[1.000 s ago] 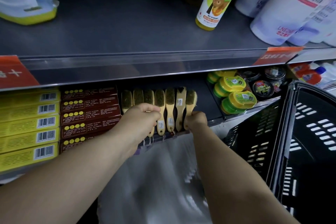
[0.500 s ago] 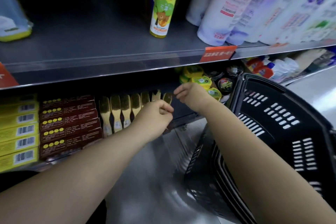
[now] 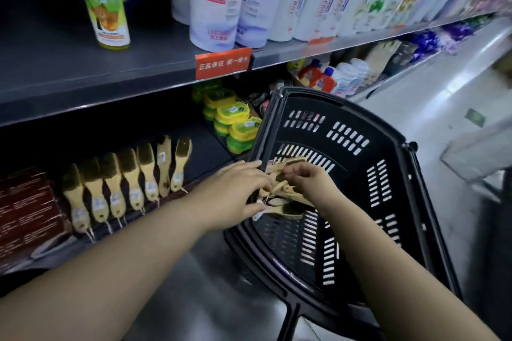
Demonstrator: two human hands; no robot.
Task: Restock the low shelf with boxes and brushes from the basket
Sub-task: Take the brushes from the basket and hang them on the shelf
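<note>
Brushes (image 3: 279, 191): in basket (image 3: 388, 147), between both hands' fingers
Left hand (image 3: 235, 188): fingers straight, touching brushes
Right hand (image 3: 310, 185): fingers pinching a brush

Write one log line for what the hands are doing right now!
step: picking brushes from basket | left hand: reaching in, fingers straight | right hand: pinching a brush | shelf row: seven brushes standing

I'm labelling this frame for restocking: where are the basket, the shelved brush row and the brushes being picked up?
basket (image 3: 385, 130): head view, far rim.
shelved brush row (image 3: 130, 174): head view, a middle brush's handle.
brushes being picked up (image 3: 279, 209): head view, lowest wooden handle.
</note>
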